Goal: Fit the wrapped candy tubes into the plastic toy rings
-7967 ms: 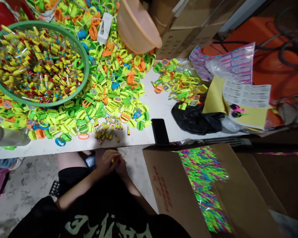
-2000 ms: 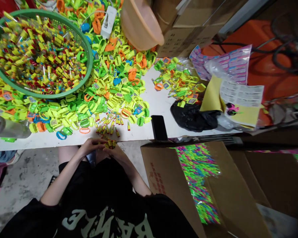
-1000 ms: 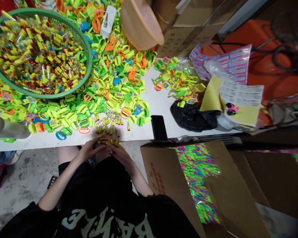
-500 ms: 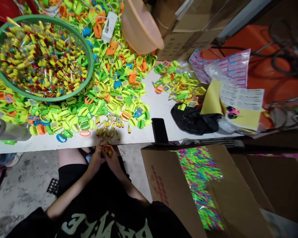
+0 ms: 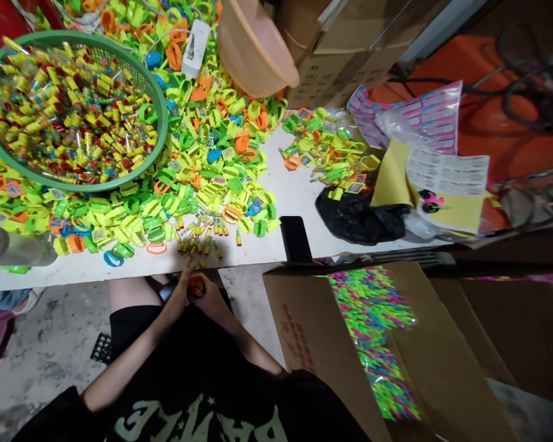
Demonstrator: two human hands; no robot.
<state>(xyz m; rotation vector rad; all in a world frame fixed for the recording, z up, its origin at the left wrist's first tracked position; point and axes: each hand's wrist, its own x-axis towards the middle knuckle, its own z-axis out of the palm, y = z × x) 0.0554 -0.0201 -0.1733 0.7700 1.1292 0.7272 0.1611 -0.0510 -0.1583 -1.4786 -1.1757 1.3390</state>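
Observation:
My right hand (image 5: 213,303) is closed around a bunch of small yellow-and-red candy tubes (image 5: 196,286), held just below the table's front edge. Beside it, my left hand (image 5: 181,291) stretches its fingers up to the edge, close to a small loose pile of the same tubes (image 5: 206,245). Its fingertips are small and partly blend with the pile. Behind that pile spread many plastic toy watches (image 5: 184,205) in yellow, green, orange and blue. A green basket (image 5: 164,132) at the left is heaped with more wrapped tubes.
A black phone (image 5: 296,239) lies at the table edge. Right of it are a black plastic bag (image 5: 357,221) and printed sheets (image 5: 447,175). A peach basin (image 5: 258,55) and power strip (image 5: 196,49) stand behind. An open carton (image 5: 299,325) holds colourful packed sticks.
My left fingers have stretched forward toward the tube pile. The bunch in my right hand has turned, showing more red ends. The view has shifted slightly.

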